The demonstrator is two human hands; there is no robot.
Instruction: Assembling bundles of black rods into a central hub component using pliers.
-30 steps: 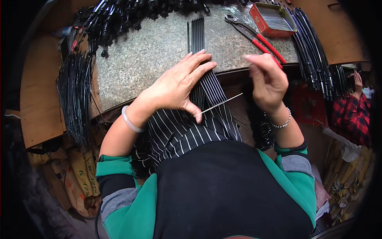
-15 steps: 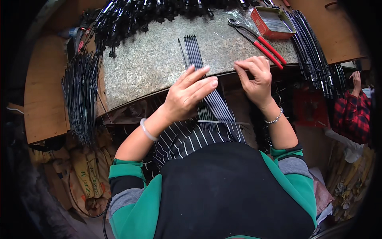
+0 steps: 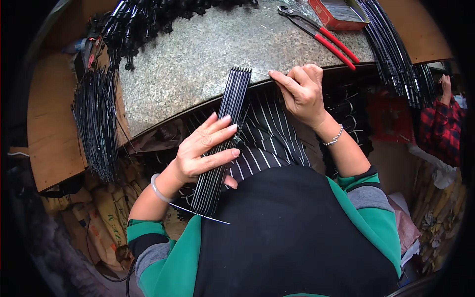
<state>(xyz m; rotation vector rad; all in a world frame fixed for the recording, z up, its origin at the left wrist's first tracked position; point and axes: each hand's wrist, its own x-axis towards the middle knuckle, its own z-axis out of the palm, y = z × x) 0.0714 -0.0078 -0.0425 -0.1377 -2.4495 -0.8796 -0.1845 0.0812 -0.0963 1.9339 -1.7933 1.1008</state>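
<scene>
A flat row of several thin black rods [image 3: 238, 91] with pointed tips slants from the table's front edge down over my lap. My left hand [image 3: 203, 153] is closed around its middle, fingers across the top and thumb underneath. Across the lower end of the rods runs a thin pale wire [image 3: 222, 221]. At the tips, my right hand [image 3: 303, 94] pinches a second thin wire [image 3: 261, 74] between thumb and forefinger, its far end reaching the rod tips. Whether that wire passes through the tips is too small to tell.
The stone-topped table [image 3: 173, 89] bears red-handled pliers [image 3: 329, 42] and a red tin [image 3: 341, 21] of thin wires. Bunches of black rods hang at its left [image 3: 96, 123] and right [image 3: 396, 54]. Black fittings [image 3: 143, 29] lie behind. A person in checked sleeves [image 3: 440, 131] sits far right.
My left hand has drawn the rods off the tabletop toward me and turned them so their tips lean right. The formerly separate rod is now in line. My right hand has come to the tips.
</scene>
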